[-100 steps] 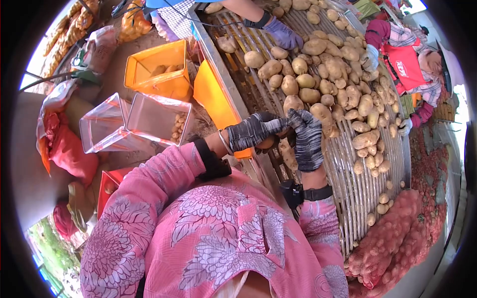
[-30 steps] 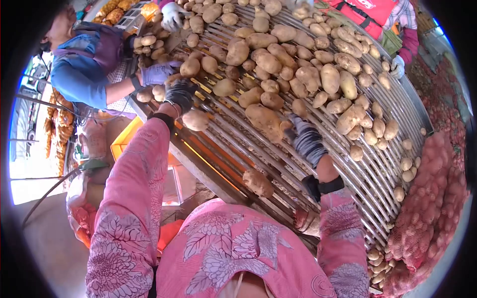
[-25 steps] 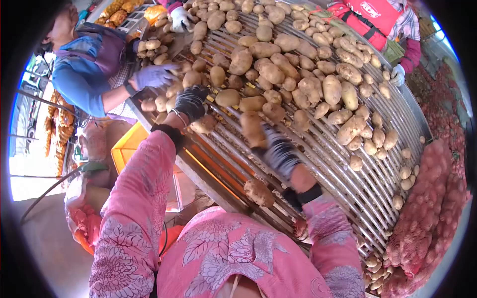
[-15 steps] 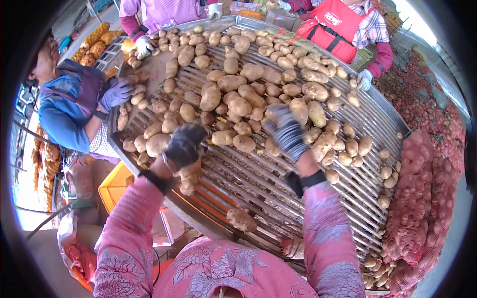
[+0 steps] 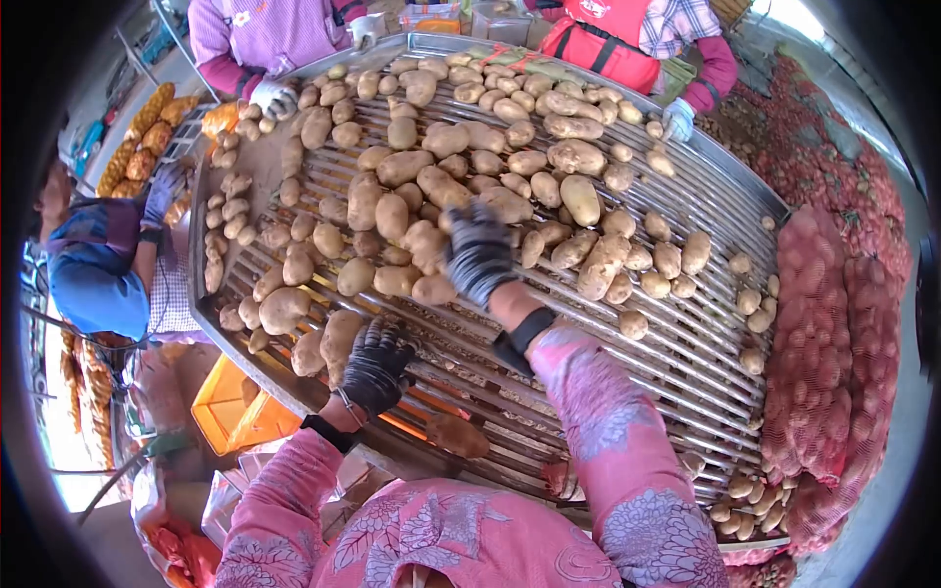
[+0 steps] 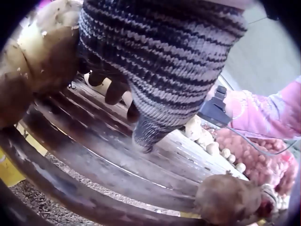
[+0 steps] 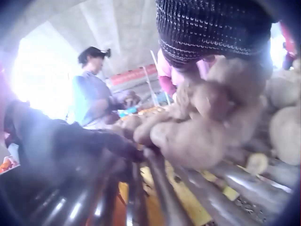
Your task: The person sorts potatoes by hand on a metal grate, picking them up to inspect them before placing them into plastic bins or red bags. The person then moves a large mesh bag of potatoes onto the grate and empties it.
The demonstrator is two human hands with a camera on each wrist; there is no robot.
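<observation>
Potatoes (image 5: pixel 399 169) lie heaped over a sloping table of metal bars (image 5: pixel 510 392). My left hand (image 5: pixel 377 370), in a dark striped knit glove, is low over the bars next to a large potato (image 5: pixel 340 343). In the left wrist view its thumb (image 6: pixel 149 134) points down over the bars, and potatoes (image 6: pixel 49 44) lie at the fingers' far side. My right hand (image 5: pixel 480 255), gloved alike and blurred, reaches across the heap at the edge of several potatoes (image 5: pixel 428 245). In the right wrist view potatoes (image 7: pixel 193 141) sit right under that glove, which hides its fingertips.
One potato (image 5: pixel 457 435) lies alone near the front edge. Red mesh sacks (image 5: pixel 809 343) stand at the right, a yellow crate (image 5: pixel 240 407) at the left. Other people's gloved hands (image 5: pixel 274 98) are at the table's far side, and a person in blue (image 5: pixel 103 265) is at the left.
Both hands were together near the body, then spread over the bars. The right hand carried a potato and now holds none visibly; the left moved back toward the front. The view swung leftward.
</observation>
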